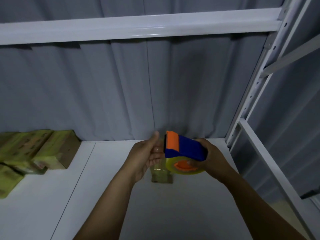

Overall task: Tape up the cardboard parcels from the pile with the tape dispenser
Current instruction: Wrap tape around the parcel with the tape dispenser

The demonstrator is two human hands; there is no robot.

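Observation:
My right hand [210,155] grips a blue and orange tape dispenser [183,148] that carries a roll of clear tape [186,168]. Its orange front edge points up and to the left. Just below and behind the dispenser is a small cardboard parcel [161,174] wrapped in shiny tape, mostly hidden by both hands. My left hand [147,153] holds this parcel from the left, thumb pointing up, fingers against its side beside the dispenser's front. I cannot tell whether the parcel rests on the white shelf board [107,196]. A pile of several yellowish taped parcels [36,149] lies at the left.
A grey curtain [121,87] hangs behind the shelf board. A white crossbeam [138,28] runs overhead. The white perforated upright of the rack [259,80] and its side rail [270,163] close the space on the right.

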